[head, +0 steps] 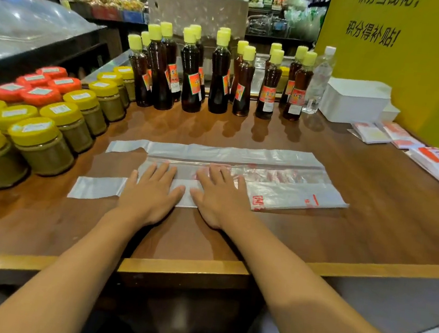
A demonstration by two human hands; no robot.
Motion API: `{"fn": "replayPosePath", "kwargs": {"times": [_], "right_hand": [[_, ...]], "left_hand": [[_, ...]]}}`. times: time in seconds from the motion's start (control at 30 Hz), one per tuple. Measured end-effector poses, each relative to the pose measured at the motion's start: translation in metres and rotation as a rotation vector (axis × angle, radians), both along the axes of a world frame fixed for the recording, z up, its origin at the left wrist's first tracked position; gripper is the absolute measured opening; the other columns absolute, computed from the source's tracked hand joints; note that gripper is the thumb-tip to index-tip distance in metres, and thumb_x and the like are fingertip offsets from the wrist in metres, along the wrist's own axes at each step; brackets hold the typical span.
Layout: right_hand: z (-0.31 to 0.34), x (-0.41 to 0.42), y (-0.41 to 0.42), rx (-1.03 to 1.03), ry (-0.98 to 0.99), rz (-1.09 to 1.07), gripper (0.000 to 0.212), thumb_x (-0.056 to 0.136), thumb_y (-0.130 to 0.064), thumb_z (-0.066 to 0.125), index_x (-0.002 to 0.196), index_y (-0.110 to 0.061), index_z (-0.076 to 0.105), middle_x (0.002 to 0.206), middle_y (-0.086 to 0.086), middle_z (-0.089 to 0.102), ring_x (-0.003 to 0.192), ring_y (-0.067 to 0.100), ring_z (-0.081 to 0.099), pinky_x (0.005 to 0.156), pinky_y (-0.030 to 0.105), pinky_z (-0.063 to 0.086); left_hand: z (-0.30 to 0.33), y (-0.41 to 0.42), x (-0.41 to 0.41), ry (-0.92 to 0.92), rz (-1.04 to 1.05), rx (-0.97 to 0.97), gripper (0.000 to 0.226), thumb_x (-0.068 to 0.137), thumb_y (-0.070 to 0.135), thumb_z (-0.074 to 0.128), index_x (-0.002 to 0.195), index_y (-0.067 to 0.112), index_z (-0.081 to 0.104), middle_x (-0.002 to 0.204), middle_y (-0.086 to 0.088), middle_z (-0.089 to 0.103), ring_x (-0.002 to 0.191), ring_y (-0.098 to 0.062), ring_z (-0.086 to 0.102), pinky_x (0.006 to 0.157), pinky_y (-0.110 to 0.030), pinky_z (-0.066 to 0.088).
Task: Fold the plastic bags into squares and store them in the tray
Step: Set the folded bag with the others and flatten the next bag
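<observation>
Bag (286,189), clear plastic with red print, lies flat along the middle of the brown tabletop (368,231), its handle strips reaching left and its far edge apparently folded over lengthwise. Behind it stand bottles (190,76) of dark liquid with yellow caps; jars (42,145) with yellow and orange lids fill the left side. A white tray (355,102) sits far right, folded bags (395,134) just in front of it. The left hand (150,194) and right hand (220,196) press the bag side by side, fingers (164,168) straight and spread, gripping nothing.
</observation>
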State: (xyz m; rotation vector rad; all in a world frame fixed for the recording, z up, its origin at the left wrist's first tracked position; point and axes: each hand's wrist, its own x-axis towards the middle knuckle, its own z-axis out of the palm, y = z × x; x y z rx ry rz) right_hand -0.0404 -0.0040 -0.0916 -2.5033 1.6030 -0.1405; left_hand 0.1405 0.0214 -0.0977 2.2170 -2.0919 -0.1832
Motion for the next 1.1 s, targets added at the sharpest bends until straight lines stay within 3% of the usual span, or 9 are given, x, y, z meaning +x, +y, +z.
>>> {"fn": "replayPosePath", "kwargs": {"times": [0.1, 0.23, 0.3, 0.43, 0.6, 0.73, 0.87, 0.97, 1.1], "right_hand": [[-0.001, -0.029, -0.014, 0.017, 0.036, -0.051, 0.061, 0.103, -0.058, 0.017, 0.16, -0.034, 0.011, 0.169, 0.0, -0.004, 0.155, 0.024, -0.005, 0.123, 0.055, -0.003], [0.004, -0.093, -0.038, -0.026, 0.067, -0.136, 0.083, 0.089, -0.069, 0.003, 0.157, -0.025, 0.019, 0.168, 0.008, 0.008, 0.154, 0.028, 0.008, 0.123, 0.052, 0.01], [0.005, -0.133, -0.046, -0.015, 0.085, -0.22, 0.083, 0.088, -0.069, 0.004, 0.156, -0.023, 0.021, 0.167, 0.009, 0.011, 0.154, 0.028, 0.011, 0.123, 0.053, 0.013], [0.005, -0.179, -0.047, -0.042, 0.11, -0.3, 0.071, 0.093, -0.064, 0.007, 0.15, -0.026, 0.025, 0.164, 0.005, 0.021, 0.15, 0.027, 0.02, 0.12, 0.058, 0.019], [0.003, -0.174, -0.039, -0.03, 0.115, -0.321, 0.066, 0.101, -0.059, 0.01, 0.16, -0.029, 0.009, 0.169, 0.0, 0.0, 0.155, 0.021, 0.002, 0.122, 0.057, 0.002], [0.006, -0.175, -0.039, -0.024, 0.103, -0.325, 0.066, 0.102, -0.059, 0.011, 0.16, -0.03, 0.006, 0.169, -0.001, -0.003, 0.156, 0.02, -0.001, 0.124, 0.056, 0.002], [0.003, -0.177, -0.038, -0.035, 0.074, -0.325, 0.064, 0.102, -0.057, 0.013, 0.16, -0.031, 0.011, 0.169, -0.002, 0.002, 0.155, 0.019, 0.001, 0.124, 0.053, 0.004], [0.003, -0.182, -0.04, -0.043, 0.04, -0.353, 0.063, 0.098, -0.058, 0.014, 0.156, -0.034, 0.021, 0.167, -0.005, 0.011, 0.154, 0.018, 0.008, 0.124, 0.051, 0.009], [0.011, -0.177, -0.044, -0.036, -0.005, -0.408, 0.054, 0.101, -0.058, 0.029, 0.15, -0.036, 0.033, 0.163, -0.006, 0.024, 0.15, 0.02, 0.018, 0.123, 0.05, 0.012]], "left_hand": [[0.0, -0.006, 0.014, 0.043, 0.049, -0.025, 0.063, 0.104, 0.053, 0.019, 0.158, 0.021, 0.017, 0.169, 0.001, 0.008, 0.155, -0.02, 0.003, 0.125, -0.049, 0.006], [0.0, -0.005, 0.015, 0.043, 0.05, -0.042, 0.061, 0.104, 0.053, 0.023, 0.151, 0.016, 0.028, 0.168, -0.003, 0.015, 0.155, -0.023, 0.01, 0.124, -0.05, 0.011], [0.0, -0.004, 0.019, 0.038, 0.075, -0.062, 0.059, 0.104, 0.052, 0.025, 0.149, 0.015, 0.032, 0.167, -0.004, 0.019, 0.154, -0.025, 0.013, 0.123, -0.051, 0.014], [0.003, -0.001, 0.03, 0.02, 0.132, -0.02, 0.065, 0.104, 0.052, 0.022, 0.158, 0.016, 0.018, 0.17, -0.001, 0.007, 0.156, -0.024, 0.007, 0.124, -0.051, 0.01], [0.014, 0.0, 0.013, -0.131, 0.198, -0.002, 0.066, 0.106, 0.049, 0.02, 0.161, 0.019, -0.002, 0.169, 0.0, -0.014, 0.155, -0.027, -0.012, 0.123, -0.054, -0.006], [0.04, -0.031, -0.05, -0.143, -0.035, -0.156, 0.07, 0.107, 0.048, 0.029, 0.161, 0.02, -0.004, 0.169, 0.001, -0.013, 0.155, -0.03, -0.011, 0.123, -0.053, 0.001], [0.034, -0.053, -0.119, -0.065, -0.304, -0.138, 0.066, 0.106, 0.054, 0.024, 0.161, 0.028, 0.0, 0.17, 0.001, -0.004, 0.156, -0.026, -0.009, 0.125, -0.047, 0.0], [0.011, -0.057, -0.113, 0.026, -0.245, -0.045, 0.07, 0.104, 0.059, 0.022, 0.162, 0.027, 0.002, 0.17, 0.003, 0.0, 0.156, -0.024, -0.004, 0.126, -0.044, 0.003], [0.005, -0.06, -0.091, 0.087, -0.22, -0.061, 0.072, 0.103, 0.061, 0.024, 0.162, 0.026, 0.005, 0.17, 0.004, 0.003, 0.156, -0.021, 0.001, 0.126, -0.04, 0.004]]}}
